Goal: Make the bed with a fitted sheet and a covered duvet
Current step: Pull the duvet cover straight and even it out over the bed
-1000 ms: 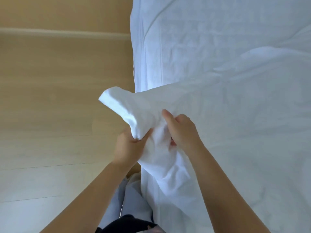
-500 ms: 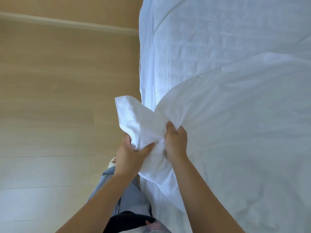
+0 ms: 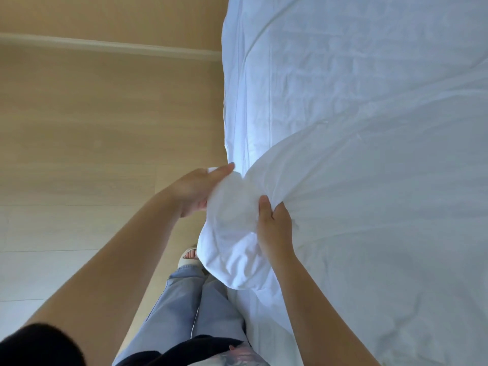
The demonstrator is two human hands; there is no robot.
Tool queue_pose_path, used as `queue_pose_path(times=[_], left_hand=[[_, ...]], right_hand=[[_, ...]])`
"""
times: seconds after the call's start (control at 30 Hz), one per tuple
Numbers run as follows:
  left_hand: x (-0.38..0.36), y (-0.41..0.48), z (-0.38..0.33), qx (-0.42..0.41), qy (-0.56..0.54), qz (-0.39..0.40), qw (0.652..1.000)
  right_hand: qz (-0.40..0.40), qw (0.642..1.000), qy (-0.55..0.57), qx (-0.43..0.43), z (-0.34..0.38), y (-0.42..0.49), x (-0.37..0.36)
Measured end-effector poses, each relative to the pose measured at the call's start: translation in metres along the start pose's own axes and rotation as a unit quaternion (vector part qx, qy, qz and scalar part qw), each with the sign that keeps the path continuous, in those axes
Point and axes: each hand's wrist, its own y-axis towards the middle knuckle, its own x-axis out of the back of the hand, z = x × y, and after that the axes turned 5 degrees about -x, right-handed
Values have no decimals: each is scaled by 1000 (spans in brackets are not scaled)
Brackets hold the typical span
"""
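1. One white covered duvet lies over the near part of the bed. Its far edge runs as a curved fold across the mattress, and creases fan out from its left side.
2. One bunched corner of that duvet is gathered into a rounded wad at the bed's left edge and hangs a little past it.
3. The right hand grips the wad from the bed side, with the thumb on top and the fingers curled into the folds (their tips are buried in cloth).
4. The left hand is at the wad's outer side, with its fingers held out straight and the palm against the cloth. It presses rather than grips, as far as the motion blur allows. A small bit of white cloth shows just beyond its fingers.
5. One white fitted sheet covers the far part of the mattress, where the duvet does not reach. It is wrinkled, a long crease runs parallel to the left edge, and the cloth is drawn down over that edge.
6. Two bare forearms reach in from the bottom of the view, one to each hand.
7. Two legs in light blue jeans stand just beside the bed's left edge. One pale open-toed sandal shows below the wad (the other foot is hidden).
8. A black top fills the lower left corner.
9. A light wooden plank floor lies left of the bed. One pale baseboard strip crosses it at the far side and ends at the bed's left edge.
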Motion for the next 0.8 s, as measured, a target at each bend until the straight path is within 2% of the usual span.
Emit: queue_pose_path(times=[0.1, 0.23, 0.33, 0.43, 0.5, 0.57, 0.63, 0.67, 0.7, 0.73, 0.8], left_hand=[[-15, 4, 1, -43, 63, -48, 996], [-24, -28, 40, -31, 20, -85, 996], [-18, -48, 62, -12, -29, -190, 981], [-14, -57, 79, -46, 22, -262, 964], [-20, -60, 89, -77, 47, -248, 965], [-26, -59, 93, -71, 17, -205, 976], [-23, -52, 93, -5, -136, -135, 981], [-20, -47, 90, 45, -230, -113, 966], [-16, -41, 89, 86, -277, -114, 950], [-12, -35, 88, 111, -277, -117, 947], [-11, -26, 86, 111, -146, -116, 976]], right_hand=[[-9, 1000, 6, -16, -1, 2, 3], [-29, 998, 33, -55, -7, -1, 3], [-33, 996, 42, -67, -16, -9, 7], [-66, 995, 38, -60, -27, -24, 16], [-75, 995, 36, -63, -36, -35, 23], [-62, 996, 12, -70, -43, -42, 27], [-52, 995, -18, -87, -47, -43, 29], [-48, 994, -37, -94, -48, -41, 29], [-44, 993, -56, -97, -49, -38, 29], [-39, 992, -80, -95, -48, -36, 28], [-54, 983, -165, -65, -44, -33, 23]])
